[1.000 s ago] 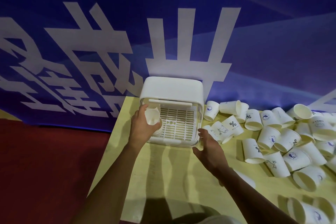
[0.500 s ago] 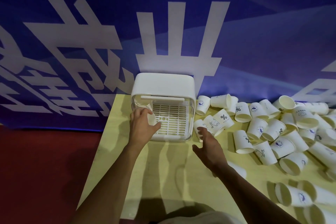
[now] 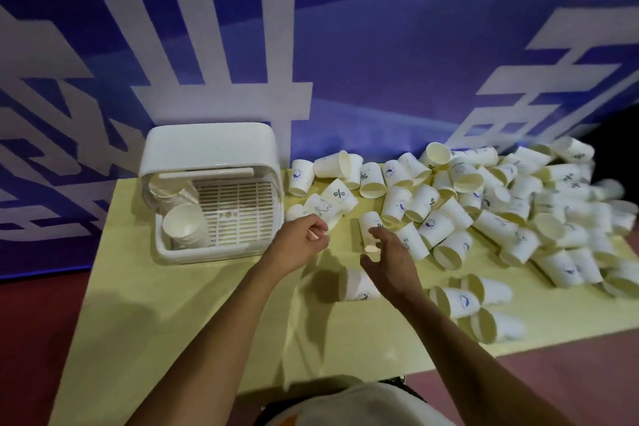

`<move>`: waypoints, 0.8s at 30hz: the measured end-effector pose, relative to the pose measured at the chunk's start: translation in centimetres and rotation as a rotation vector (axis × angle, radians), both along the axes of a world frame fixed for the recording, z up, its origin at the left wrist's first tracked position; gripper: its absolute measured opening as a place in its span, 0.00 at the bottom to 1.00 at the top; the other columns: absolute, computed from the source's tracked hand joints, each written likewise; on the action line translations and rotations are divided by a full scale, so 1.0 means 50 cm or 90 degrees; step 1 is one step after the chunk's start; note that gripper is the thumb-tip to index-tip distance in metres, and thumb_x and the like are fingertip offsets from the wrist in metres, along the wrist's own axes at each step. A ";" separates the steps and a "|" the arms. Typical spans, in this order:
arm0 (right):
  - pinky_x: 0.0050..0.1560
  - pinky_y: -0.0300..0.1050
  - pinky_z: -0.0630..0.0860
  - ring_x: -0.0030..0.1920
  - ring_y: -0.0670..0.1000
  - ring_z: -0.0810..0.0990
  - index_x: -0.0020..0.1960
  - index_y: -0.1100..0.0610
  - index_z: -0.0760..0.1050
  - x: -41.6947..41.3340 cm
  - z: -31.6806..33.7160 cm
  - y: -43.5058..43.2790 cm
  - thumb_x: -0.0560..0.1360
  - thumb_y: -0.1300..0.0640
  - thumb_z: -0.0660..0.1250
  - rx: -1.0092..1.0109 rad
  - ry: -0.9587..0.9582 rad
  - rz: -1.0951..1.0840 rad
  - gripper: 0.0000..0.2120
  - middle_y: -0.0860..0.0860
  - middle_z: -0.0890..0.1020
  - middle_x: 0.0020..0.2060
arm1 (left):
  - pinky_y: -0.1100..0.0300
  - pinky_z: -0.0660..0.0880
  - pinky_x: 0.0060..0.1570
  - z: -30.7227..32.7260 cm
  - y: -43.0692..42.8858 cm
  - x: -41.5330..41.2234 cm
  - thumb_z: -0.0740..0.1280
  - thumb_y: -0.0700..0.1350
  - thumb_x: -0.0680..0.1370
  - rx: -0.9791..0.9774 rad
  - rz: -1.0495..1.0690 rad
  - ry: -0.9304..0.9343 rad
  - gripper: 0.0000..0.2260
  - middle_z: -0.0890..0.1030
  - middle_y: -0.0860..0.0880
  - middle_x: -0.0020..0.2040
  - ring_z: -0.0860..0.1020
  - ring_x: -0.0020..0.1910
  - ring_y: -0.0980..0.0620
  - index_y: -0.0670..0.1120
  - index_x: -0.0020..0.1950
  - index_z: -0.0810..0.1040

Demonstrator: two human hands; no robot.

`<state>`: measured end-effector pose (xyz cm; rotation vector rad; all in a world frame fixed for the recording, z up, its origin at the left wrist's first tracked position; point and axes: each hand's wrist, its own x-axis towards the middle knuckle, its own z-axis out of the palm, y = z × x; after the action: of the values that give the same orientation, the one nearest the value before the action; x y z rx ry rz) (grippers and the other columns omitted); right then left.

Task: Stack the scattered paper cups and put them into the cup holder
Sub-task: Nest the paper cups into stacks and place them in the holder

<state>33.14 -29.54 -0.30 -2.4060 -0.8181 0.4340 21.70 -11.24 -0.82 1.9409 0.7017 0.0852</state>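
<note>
One stack (image 3: 186,225) sat in the cup holder (image 3: 211,142) at centre left, most cups (image 3: 435,228) lay scattered; right hand (image 3: 389,254) spread empty, left hand (image 3: 301,242) curled, grip unclear.

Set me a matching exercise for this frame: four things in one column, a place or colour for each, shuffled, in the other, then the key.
Things:
1. stacked cups
2. cup holder
3. loose cups
4. table

Place or colour:
A. yellow, underneath everything else
B. heaped across the table's right side
C. inside the holder, on its left side
D. white box at the table's far left corner

Pairs: 1-C, 2-D, 3-B, 4-A
</note>
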 end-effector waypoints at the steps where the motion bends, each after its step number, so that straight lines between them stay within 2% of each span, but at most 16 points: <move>1: 0.55 0.53 0.77 0.58 0.55 0.78 0.69 0.54 0.70 0.017 0.001 -0.022 0.73 0.56 0.70 0.001 -0.004 -0.006 0.25 0.53 0.78 0.61 | 0.65 0.75 0.45 -0.001 -0.023 0.020 0.70 0.47 0.76 -0.007 -0.017 0.002 0.05 0.82 0.56 0.45 0.79 0.43 0.57 0.52 0.52 0.80; 5: 0.52 0.48 0.75 0.57 0.55 0.78 0.67 0.54 0.71 0.087 -0.004 -0.102 0.72 0.56 0.70 0.004 -0.003 -0.038 0.24 0.53 0.78 0.57 | 0.61 0.76 0.48 -0.014 -0.105 0.099 0.69 0.47 0.76 -0.013 -0.077 0.024 0.05 0.82 0.57 0.47 0.79 0.44 0.55 0.56 0.50 0.78; 9: 0.54 0.51 0.76 0.59 0.55 0.77 0.68 0.54 0.69 0.190 -0.013 -0.184 0.73 0.55 0.70 -0.014 0.009 -0.042 0.25 0.53 0.77 0.60 | 0.61 0.77 0.49 -0.021 -0.184 0.204 0.67 0.50 0.74 -0.003 -0.091 0.049 0.05 0.82 0.57 0.49 0.79 0.45 0.57 0.58 0.49 0.78; 14: 0.54 0.51 0.76 0.58 0.55 0.77 0.68 0.55 0.70 0.353 -0.026 -0.288 0.73 0.55 0.70 -0.008 0.013 -0.058 0.24 0.54 0.78 0.60 | 0.61 0.76 0.48 -0.035 -0.281 0.348 0.70 0.49 0.75 0.033 -0.084 0.085 0.09 0.79 0.57 0.49 0.79 0.47 0.55 0.55 0.54 0.78; 17: 0.56 0.51 0.76 0.59 0.56 0.77 0.68 0.55 0.70 0.437 -0.040 -0.340 0.73 0.56 0.69 -0.026 0.017 -0.059 0.24 0.53 0.77 0.60 | 0.63 0.74 0.42 -0.053 -0.335 0.428 0.70 0.49 0.76 0.047 -0.079 0.102 0.12 0.79 0.55 0.53 0.78 0.49 0.54 0.52 0.59 0.78; 21: 0.54 0.51 0.76 0.57 0.57 0.76 0.66 0.56 0.71 0.505 -0.057 -0.398 0.72 0.55 0.69 -0.056 0.029 -0.099 0.24 0.54 0.77 0.57 | 0.57 0.75 0.55 -0.075 -0.399 0.498 0.71 0.50 0.76 0.083 -0.095 0.145 0.17 0.76 0.51 0.58 0.76 0.53 0.53 0.49 0.63 0.76; 24: 0.52 0.54 0.77 0.55 0.59 0.77 0.65 0.58 0.70 0.535 -0.070 -0.438 0.71 0.55 0.70 -0.064 0.044 -0.116 0.24 0.57 0.78 0.57 | 0.53 0.74 0.59 -0.092 -0.432 0.528 0.71 0.52 0.75 0.098 -0.103 0.195 0.20 0.75 0.49 0.61 0.75 0.58 0.50 0.49 0.65 0.74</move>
<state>59.88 -51.45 -3.78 -2.5156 -0.5540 0.4924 48.10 -32.85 -5.43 2.1771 0.7518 -0.2706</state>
